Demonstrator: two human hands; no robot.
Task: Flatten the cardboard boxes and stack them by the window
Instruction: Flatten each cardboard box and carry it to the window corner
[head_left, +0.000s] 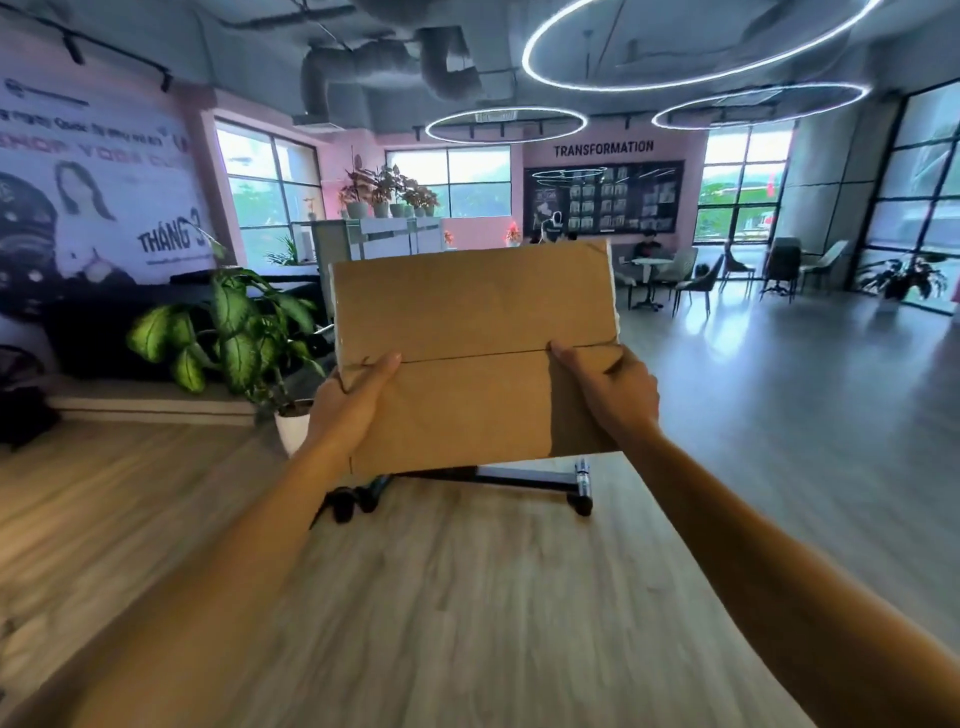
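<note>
Cardboard box (472, 332), brown and closed, is held up in the air above a wooden table (467, 597), with its broad flapped face turned toward the camera. The seam between its two flaps runs across the middle. The left hand (353, 400) grips the lower left corner, thumb laid on the front along the seam and the other fingers hidden behind. The right hand (608, 395) grips the lower right corner, thumb tip at the seam and fingers curled round the side edge. Under the box, a black folded stand (530, 480) lies on the table. A leafy potted plant (234, 338) stands just left of the box. Large windows (743, 187) line the far wall, well apart from the box, with chairs (696, 280) in front of them.
</note>
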